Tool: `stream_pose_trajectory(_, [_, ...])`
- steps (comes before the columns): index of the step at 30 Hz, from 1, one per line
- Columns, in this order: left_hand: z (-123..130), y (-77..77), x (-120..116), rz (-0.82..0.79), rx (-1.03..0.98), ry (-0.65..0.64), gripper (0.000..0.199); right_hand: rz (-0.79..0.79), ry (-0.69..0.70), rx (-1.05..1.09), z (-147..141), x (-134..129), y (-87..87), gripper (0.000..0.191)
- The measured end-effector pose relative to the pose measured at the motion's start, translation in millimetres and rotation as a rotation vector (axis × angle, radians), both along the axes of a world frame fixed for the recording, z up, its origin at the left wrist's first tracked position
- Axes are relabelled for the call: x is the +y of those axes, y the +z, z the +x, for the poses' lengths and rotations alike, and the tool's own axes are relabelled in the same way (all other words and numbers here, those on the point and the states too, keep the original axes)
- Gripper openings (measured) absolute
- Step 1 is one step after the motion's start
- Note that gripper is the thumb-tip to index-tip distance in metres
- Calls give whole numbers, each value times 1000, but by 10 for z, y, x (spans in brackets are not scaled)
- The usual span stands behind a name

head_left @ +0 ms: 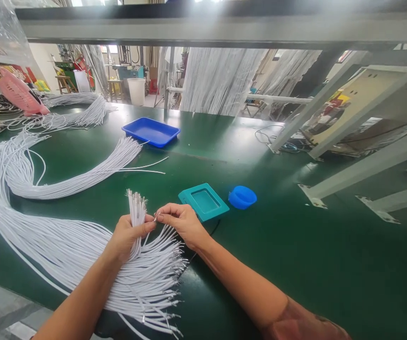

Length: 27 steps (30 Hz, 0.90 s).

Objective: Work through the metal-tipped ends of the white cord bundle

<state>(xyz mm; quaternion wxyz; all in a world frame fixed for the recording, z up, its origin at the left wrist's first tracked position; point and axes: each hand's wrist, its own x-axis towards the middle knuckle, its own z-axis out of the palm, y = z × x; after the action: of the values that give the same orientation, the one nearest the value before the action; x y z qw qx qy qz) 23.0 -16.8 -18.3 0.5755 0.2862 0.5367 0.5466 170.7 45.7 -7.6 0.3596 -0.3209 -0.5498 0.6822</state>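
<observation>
A bunch of white cables (137, 210) stands upright in my left hand (130, 233), whose fingers are wrapped round it near the stripped ends. My right hand (184, 224) pinches the tip of a single white cable (155, 217) just right of that bunch, close to my left thumb. Below both hands lies a large spread of white cables (146, 278), their bare metal ends fanned out to the right. Beyond my right hand is a teal tray (203, 200) with a sunken middle, and beside it a round blue cup (242, 197).
The green table (331, 264) carries another white cable bundle (82, 179) on the left and a blue rectangular tray (150, 132) farther back. A pink plastic basket (21, 94) sits at the far left. Grey metal legs (345, 177) stand on the right, under a crossbeam (203, 30).
</observation>
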Motion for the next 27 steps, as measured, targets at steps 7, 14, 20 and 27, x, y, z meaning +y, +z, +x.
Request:
stream_pose_trajectory(7, [-33, 12, -4, 58, -52, -72, 19, -288, 165, 136, 1, 31, -34, 23])
stream_pose_trajectory(14, [-30, 8, 3, 36, -32, -77, 18, 657, 178, -188, 170, 122, 232, 34])
stream_pose_trajectory(20, [11, -8, -30, 88, 199, -91, 17, 742, 90, -428, 182, 64, 219, 10])
stream_pose_trajectory(27, [24, 46, -50, 174, 369, -269, 14, 622, 507, -435, 334, 215, 280, 15])
